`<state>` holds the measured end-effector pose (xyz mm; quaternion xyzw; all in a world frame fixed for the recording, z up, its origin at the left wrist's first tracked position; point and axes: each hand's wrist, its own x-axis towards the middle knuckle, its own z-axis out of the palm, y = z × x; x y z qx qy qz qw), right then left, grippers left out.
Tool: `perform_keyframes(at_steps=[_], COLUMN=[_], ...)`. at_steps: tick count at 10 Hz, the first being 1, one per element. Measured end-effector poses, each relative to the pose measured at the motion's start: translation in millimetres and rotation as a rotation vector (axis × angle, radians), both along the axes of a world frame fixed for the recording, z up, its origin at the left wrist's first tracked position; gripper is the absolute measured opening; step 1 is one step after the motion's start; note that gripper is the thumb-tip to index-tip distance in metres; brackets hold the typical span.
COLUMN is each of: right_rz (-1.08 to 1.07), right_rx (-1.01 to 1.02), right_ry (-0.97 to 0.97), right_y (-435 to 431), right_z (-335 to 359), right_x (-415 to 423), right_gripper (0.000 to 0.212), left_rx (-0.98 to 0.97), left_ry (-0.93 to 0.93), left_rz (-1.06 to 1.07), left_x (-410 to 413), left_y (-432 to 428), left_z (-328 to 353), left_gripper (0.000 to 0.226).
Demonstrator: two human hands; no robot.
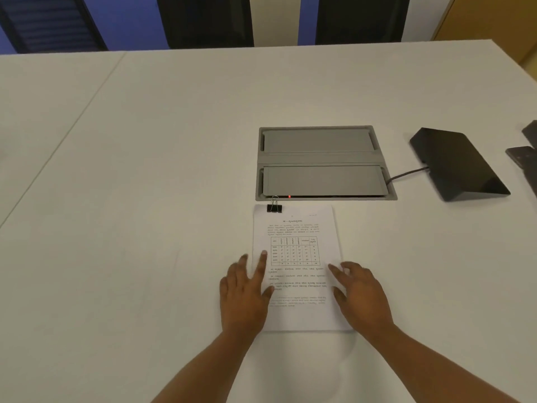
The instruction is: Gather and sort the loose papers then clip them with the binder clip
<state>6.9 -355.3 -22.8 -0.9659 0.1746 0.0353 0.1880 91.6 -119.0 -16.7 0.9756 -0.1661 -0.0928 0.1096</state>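
White table was seen filling most of the view. Grey cable box was set flush into it, lids down, red light at its near edge. Black wedge-shaped device was placed to the right, cabled into the box. Papers were stacked square just in front of the box, printed side up. Left hand was laid flat, fingers spread, on the stack's left edge; right hand flat and loosely spread on its right edge. Nothing was pinched. Clip was fixed on the stack's far left corner.
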Motion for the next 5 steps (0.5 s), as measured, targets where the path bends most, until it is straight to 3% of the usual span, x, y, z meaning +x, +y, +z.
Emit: perform_keyframes(at_steps=[1,2,5], right_rz=[0.170,0.218,0.125], right_rx=[-0.102,-0.076,0.112], right_ry=[0.091,0.164,0.126], right_y=[0.6,1.7,4.1], right_z=[-0.8,-2.2,19.2], right_x=[-4.4,-5.4,1.1], right_gripper=[0.060,0.076,0.065], left_rx=[0.004,0.050,0.069], left_ry=[-0.036,0.079,0.178], left_rz=[-0.223,-0.230,-0.164], left_x=[-8.9,-13.0,-1.8], left_y=[6.2,8.7,5.5], left_z=[-14.2,-25.0,-1.5], left_gripper=[0.073,0.072,0.081])
